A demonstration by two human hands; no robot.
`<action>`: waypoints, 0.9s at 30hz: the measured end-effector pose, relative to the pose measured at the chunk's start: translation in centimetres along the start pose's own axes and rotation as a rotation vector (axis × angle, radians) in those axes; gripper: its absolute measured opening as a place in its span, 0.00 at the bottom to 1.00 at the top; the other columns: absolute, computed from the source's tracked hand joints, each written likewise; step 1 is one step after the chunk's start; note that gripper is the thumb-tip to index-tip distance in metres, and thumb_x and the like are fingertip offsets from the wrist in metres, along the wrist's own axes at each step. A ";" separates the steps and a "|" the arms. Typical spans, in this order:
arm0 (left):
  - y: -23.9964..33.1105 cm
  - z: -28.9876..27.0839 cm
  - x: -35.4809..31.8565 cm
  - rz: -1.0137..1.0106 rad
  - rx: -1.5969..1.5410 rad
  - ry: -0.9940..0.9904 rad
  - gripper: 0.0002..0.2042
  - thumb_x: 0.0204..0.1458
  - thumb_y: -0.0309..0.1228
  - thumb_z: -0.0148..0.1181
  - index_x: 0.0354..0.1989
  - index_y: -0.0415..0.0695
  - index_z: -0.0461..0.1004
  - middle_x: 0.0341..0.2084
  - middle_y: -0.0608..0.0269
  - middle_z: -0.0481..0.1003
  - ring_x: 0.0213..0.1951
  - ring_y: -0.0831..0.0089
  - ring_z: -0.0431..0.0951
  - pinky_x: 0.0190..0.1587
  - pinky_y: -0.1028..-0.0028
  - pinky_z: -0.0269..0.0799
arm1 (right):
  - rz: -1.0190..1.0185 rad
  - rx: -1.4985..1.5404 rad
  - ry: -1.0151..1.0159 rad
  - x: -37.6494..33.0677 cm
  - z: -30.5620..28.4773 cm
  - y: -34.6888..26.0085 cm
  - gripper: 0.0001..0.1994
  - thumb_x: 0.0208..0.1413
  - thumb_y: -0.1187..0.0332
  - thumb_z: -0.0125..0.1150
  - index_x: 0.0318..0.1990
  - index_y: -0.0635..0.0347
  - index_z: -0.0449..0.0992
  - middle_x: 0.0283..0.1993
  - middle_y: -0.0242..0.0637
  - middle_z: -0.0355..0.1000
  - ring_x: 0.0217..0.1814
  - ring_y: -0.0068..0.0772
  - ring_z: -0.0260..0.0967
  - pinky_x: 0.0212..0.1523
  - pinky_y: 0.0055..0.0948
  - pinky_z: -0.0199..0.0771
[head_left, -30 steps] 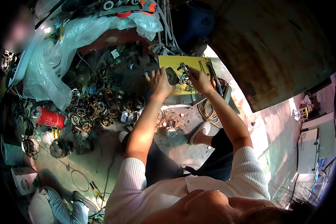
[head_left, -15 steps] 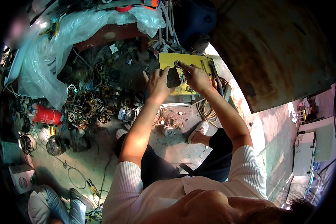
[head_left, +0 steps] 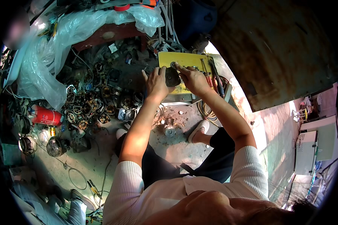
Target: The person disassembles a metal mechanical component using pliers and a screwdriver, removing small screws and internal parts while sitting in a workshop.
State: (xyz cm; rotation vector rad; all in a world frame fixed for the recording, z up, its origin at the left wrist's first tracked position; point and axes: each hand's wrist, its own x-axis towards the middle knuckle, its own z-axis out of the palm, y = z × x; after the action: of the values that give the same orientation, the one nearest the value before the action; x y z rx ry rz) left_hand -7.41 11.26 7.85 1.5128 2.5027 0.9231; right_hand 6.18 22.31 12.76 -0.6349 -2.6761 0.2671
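My left hand [head_left: 156,84] is closed on the edge of a dark, squarish metal part [head_left: 172,78], perhaps a motor end cover, held above a yellow board [head_left: 167,57]. At the part's far edge, the fingers of my right hand [head_left: 196,81] pinch a small round metal piece [head_left: 173,65] that looks like a bearing. Whether that piece touches the dark part I cannot tell. Right beside my right hand, several red-handled tools [head_left: 210,80] and a long thin rod lie on the board.
Wound motor cores [head_left: 88,105] are heaped to the left, near a red cylinder [head_left: 46,115]. Coiled hose [head_left: 206,112] lies below the board. A rusty sheet [head_left: 274,56] rises at the right. Pliers [head_left: 94,188] and another person's legs [head_left: 77,210] are at lower left.
My right hand has shifted slightly left, bringing the small round piece nearer the dark part's far edge. At lower left, the other person has moved.
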 end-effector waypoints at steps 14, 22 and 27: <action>-0.4 0.7 0.4 -0.013 -0.060 0.054 0.39 0.33 0.46 0.73 0.55 0.46 0.65 0.48 0.53 0.74 0.54 0.53 0.72 0.68 0.43 0.40 | 0.196 0.089 0.113 -1.1 5.6 -2.8 0.28 0.62 0.67 0.48 0.70 0.54 0.54 0.27 0.58 0.73 0.30 0.57 0.75 0.33 0.51 0.75; 0.1 0.3 0.0 0.005 -0.055 0.079 0.35 0.34 0.42 0.74 0.52 0.47 0.65 0.47 0.53 0.73 0.54 0.54 0.70 0.68 0.42 0.42 | 0.151 0.204 0.060 -1.4 3.5 -1.3 0.25 0.63 0.69 0.47 0.68 0.49 0.59 0.38 0.58 0.73 0.38 0.61 0.73 0.41 0.50 0.74; 0.1 0.3 0.1 0.003 -0.037 0.020 0.36 0.33 0.41 0.76 0.53 0.47 0.65 0.48 0.55 0.73 0.55 0.54 0.70 0.68 0.42 0.39 | 0.231 0.320 -0.020 -1.3 2.3 -0.8 0.22 0.63 0.74 0.48 0.65 0.53 0.65 0.55 0.55 0.71 0.55 0.52 0.72 0.54 0.34 0.71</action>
State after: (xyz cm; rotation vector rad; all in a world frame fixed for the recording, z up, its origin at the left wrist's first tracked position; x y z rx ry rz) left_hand -7.29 11.54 7.70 1.5047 2.4830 0.9844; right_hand 6.02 20.73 10.49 -0.8371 -2.4981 0.7500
